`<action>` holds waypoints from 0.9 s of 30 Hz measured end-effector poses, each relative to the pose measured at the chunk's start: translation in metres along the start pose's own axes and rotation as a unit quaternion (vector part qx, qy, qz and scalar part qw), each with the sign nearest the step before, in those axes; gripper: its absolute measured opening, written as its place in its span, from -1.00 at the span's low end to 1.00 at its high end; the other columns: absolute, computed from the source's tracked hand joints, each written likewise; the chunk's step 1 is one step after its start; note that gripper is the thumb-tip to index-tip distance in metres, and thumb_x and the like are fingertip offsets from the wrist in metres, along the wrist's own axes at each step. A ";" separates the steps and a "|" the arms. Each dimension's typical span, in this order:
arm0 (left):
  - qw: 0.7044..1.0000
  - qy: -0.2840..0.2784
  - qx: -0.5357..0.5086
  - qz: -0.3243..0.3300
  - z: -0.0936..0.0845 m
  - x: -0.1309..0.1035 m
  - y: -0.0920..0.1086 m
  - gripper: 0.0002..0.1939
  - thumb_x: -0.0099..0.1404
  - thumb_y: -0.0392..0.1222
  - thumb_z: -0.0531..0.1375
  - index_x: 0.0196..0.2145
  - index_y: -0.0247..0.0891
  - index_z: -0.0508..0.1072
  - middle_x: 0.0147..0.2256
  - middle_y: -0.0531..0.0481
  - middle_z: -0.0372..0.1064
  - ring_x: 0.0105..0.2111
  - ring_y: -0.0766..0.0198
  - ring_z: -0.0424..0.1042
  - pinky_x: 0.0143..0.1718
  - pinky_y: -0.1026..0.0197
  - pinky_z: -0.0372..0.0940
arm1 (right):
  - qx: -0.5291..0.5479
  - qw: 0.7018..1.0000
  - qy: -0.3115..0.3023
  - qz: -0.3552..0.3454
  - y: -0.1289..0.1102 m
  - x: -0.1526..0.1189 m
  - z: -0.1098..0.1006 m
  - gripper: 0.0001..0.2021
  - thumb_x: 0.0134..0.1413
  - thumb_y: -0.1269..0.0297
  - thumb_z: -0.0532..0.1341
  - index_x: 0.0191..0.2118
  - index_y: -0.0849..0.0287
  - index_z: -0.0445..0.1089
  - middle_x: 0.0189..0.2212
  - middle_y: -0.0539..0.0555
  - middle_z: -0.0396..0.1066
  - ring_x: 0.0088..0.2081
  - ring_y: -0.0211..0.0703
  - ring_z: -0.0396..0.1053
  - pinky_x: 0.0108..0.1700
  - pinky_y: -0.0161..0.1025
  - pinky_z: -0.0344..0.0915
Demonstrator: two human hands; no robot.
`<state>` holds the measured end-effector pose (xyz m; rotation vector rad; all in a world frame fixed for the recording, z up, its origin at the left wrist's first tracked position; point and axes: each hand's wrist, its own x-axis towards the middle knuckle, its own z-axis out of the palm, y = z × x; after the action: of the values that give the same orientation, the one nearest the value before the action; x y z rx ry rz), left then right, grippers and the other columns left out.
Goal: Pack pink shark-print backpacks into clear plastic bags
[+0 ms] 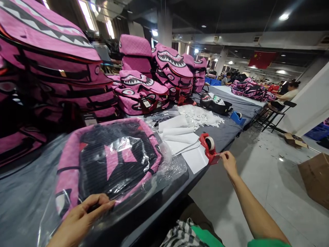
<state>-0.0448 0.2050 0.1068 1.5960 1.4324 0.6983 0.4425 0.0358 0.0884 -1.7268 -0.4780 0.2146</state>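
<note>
The pink-and-black backpack (117,161) lies flat in a clear plastic bag (177,168), just beyond the left fingers, its dark ribbed panel facing up. It looks longer across the view, from the end left of those fingers to the end toward the white sheets (194,157), but the slant makes its true long axis hard to judge. The loose plastic spreads past it on the right, between the two hands.

The left hand (82,216) rests at the near edge of the backpack, thumb and forefinger drawn close on the film; whether they pinch it, I cannot tell. The right hand (229,164) has thumb and forefinger together on a short tape strip (218,155) at the end of the red tape dispenser (208,147). The dispenser's length slants toward these fingers, with its cutting end nearest them.

The edge of the cloth-covered table (25,202) passes just left of the right fingers, which hang out past it with open floor (259,164) to their right. Bare cloth lies left of the left hand. Farther beyond the left fingers, stacked pink backpacks (144,92) crowd the backpack's far side, leaving little room there.
</note>
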 end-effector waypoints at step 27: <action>0.990 -0.028 -0.128 0.045 0.000 -0.007 0.002 -0.77 -0.07 -0.06 0.29 -0.60 -0.20 0.32 -0.51 0.06 0.25 -0.42 0.25 0.26 -0.29 0.18 0.21 | -0.403 0.553 -0.580 -0.442 -0.179 -0.141 0.252 -0.66 -0.01 0.20 0.44 -0.15 0.09 0.35 -0.48 -0.09 0.38 -0.42 -0.22 0.31 -0.43 -0.32 -0.07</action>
<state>-0.0450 0.1981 0.1094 1.4730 1.1834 0.8473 0.1809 0.2259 0.1916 -1.6733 -2.7187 0.4162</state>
